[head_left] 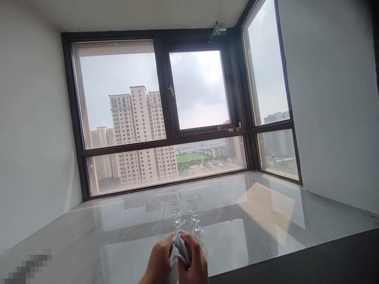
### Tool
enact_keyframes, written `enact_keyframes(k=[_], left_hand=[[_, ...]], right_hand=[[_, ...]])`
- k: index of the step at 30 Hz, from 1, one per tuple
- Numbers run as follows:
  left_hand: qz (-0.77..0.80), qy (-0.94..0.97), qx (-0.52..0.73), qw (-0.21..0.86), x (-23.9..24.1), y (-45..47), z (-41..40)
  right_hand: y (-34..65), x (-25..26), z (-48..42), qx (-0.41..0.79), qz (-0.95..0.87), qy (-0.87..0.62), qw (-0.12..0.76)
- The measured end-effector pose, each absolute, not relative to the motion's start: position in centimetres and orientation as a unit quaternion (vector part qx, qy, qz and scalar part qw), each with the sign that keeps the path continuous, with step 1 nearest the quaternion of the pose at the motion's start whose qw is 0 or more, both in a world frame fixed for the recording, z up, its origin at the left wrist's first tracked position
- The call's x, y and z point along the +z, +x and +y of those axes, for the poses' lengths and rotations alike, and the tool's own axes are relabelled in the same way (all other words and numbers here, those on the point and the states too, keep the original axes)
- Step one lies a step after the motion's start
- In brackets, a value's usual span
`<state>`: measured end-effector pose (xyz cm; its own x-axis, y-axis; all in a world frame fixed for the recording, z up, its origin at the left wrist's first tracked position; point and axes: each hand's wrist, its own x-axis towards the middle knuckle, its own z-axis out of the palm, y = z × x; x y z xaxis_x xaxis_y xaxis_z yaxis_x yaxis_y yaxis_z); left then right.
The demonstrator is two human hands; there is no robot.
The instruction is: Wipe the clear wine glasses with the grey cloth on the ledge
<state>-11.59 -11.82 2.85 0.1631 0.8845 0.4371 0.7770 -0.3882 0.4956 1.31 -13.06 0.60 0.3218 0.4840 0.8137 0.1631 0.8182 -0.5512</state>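
My left hand (159, 257) and my right hand (195, 258) are close together at the bottom middle, with fingers curled around a bunched grey-white cloth (180, 249). Just beyond the cloth shows the clear curved edge of a glass (185, 225); whether my fingers also hold this glass under the cloth, I cannot tell. Several stemmed wine glasses stand upright past my hands, in two short rows. One stemmed glass (174, 202) is in the left row, and another stemmed glass (192, 203) is in the right row.
The glasses stand on a shiny pale stone windowsill (133, 236), whose front edge slopes up to the right. Dark-framed windows (166, 98) rise behind it, with a handle (171, 90) and a metal stay (229, 129). White walls (32, 118) close both sides.
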Motion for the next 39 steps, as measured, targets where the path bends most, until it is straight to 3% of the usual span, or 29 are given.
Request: enact_keyframes(k=[11,18,28,34,39], left_hand=[[0.538,0.782,0.308,0.065,2.8,-11.6,-11.7],[0.506,0.777,0.351,0.128,1.8,-12.0,-11.3],[0.511,0.725,0.416,0.201,1.6,-12.3,-10.4],[0.529,0.660,0.462,0.265,1.3,-12.8,-9.0],[0.535,0.656,0.488,0.210,1.8,-13.5,-8.9]], right_hand=[[4.2,2.3,-12.7,0.137,-0.502,-0.353,0.778],[7.3,3.4,-11.6,0.249,-0.442,-0.411,0.758],[5.4,2.9,-11.3,0.424,-0.396,-0.347,0.737],[5.3,3.4,-12.0,0.415,-0.432,-0.335,0.727],[6.0,3.6,-11.7,0.348,-0.466,-0.365,0.727]])
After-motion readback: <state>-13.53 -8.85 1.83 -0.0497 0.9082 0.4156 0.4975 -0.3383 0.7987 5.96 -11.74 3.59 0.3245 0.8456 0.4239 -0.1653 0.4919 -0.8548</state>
